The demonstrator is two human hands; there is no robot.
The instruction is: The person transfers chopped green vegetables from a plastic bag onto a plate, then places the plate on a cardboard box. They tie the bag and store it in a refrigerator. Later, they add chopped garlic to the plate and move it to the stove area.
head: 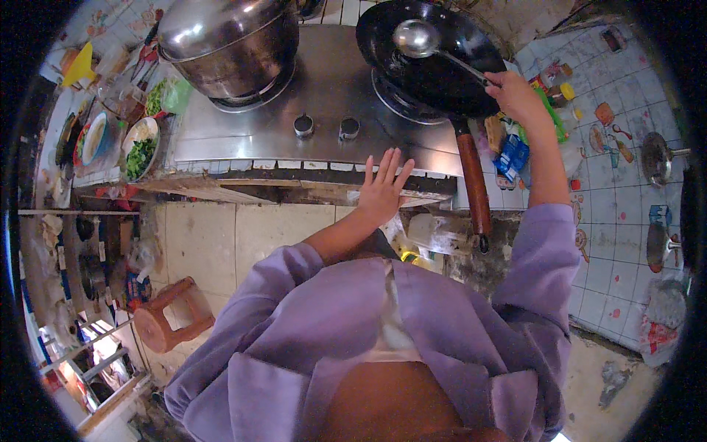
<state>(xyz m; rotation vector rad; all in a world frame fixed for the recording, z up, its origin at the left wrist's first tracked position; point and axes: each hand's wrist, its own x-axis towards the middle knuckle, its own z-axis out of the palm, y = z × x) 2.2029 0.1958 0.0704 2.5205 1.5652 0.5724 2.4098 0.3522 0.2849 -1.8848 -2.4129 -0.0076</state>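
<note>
My right hand (pixel 518 95) grips the handle of a metal ladle (pixel 418 40), whose round bowl is over the inside of a black wok (pixel 436 83). The wok sits on the right burner of a stainless steel gas stove (pixel 248 138), and its brown wooden handle (pixel 474 182) points toward me. With fingers spread, my left hand (pixel 382 185) is at the stove's front edge, holding nothing; whether it presses on the edge I cannot tell. Two control knobs (pixel 303 126) are on the stove top, beyond that hand. What the wok contains is hard to make out.
A large lidded metal pot (pixel 232 61) stands on the left burner. Left of it are a bowl of chopped greens (pixel 141 157), another bowl (pixel 95 138) and a yellow funnel (pixel 80 66). A blue packet (pixel 511 157) and jars lie right of the wok. A brown stool (pixel 171 315) stands on the floor.
</note>
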